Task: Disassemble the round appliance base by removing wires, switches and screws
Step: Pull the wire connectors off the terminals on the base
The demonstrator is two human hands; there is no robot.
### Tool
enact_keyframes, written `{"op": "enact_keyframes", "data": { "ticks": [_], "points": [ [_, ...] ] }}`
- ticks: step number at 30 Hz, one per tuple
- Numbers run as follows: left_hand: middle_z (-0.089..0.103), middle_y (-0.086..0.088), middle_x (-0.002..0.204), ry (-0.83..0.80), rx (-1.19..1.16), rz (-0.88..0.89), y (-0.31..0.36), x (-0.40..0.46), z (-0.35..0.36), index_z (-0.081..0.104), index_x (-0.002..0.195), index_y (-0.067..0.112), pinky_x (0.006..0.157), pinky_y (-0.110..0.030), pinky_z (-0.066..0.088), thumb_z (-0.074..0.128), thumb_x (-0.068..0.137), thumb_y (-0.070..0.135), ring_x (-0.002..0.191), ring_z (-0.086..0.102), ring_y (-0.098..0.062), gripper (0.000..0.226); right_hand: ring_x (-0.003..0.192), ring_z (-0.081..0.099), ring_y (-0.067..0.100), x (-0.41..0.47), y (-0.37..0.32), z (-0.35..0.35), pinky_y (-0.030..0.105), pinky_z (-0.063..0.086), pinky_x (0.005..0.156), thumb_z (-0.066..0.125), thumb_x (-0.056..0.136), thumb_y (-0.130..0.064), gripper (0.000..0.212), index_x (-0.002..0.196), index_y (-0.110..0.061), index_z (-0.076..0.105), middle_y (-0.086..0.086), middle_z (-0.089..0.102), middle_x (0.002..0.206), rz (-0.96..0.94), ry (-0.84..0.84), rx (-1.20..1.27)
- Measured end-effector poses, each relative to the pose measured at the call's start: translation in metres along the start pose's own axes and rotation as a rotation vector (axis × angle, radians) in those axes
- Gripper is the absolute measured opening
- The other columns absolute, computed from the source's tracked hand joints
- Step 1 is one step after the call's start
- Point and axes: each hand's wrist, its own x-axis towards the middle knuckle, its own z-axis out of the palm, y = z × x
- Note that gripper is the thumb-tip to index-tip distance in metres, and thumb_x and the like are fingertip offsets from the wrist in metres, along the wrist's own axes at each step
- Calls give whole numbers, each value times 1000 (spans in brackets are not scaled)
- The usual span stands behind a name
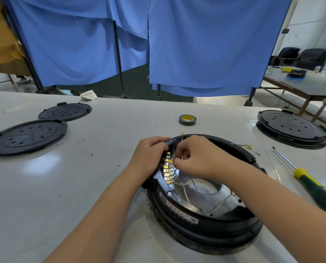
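1. Base (205, 221) sits open side up on the table (101, 186), so the wiring's reachable.
2. Left hand (148, 154) curls over its far-left rim, probably bracing it.
3. Right hand (194, 158) pinches a wire at the terminals (167, 171) inside that rim.
4. Screwdriver (310, 183) waits right of the base.

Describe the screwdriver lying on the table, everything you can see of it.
The screwdriver with the green and yellow handle lies flat on the white table, to the right of the round black appliance base. Its thin, shiny metal shaft points away from the person and leftward; the tip is too small to tell its type. The handle looks like plastic or rubber, yellow at the collar, green along the grip, and reaches the picture's right edge. Neither hand touches it.
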Motion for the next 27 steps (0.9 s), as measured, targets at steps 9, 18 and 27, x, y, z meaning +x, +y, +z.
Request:
{"op": "enact_keyframes", "data": {
  "ticks": [9, 18, 27],
  "points": [
    [72, -3, 96, 4, -12, -3, -1, 1, 1, 73, 97, 17, 84, -32, 51, 51, 84, -1, 93, 65, -19, 31, 42, 44, 3, -4, -4, -6, 20, 39, 51, 59, 76, -13, 11, 75, -18, 69, -10, 51, 42, -62, -80, 137],
    [71, 2, 93, 6, -15, 2, -2, 2, 1, 72, 93, 21, 80, -28, 50, 51, 84, 0, 92, 65, -17, 31, 41, 42, 0, -6, -5, -5, 13, 35, 46, 65, 74, -17, 14, 61, -22, 63, -13, 49, 40, -67, -192, 106],
    [72, 0, 91, 8, -22, -3, -1, 1, 1, 72, 89, 22, 85, -35, 51, 51, 84, 0, 91, 66, -20, 31, 39, 40, 1, -10, -3, -7, 17, 35, 45, 67, 73, -22, 23, 53, -20, 56, -12, 47, 40, -36, -193, 71]
  ]
}}
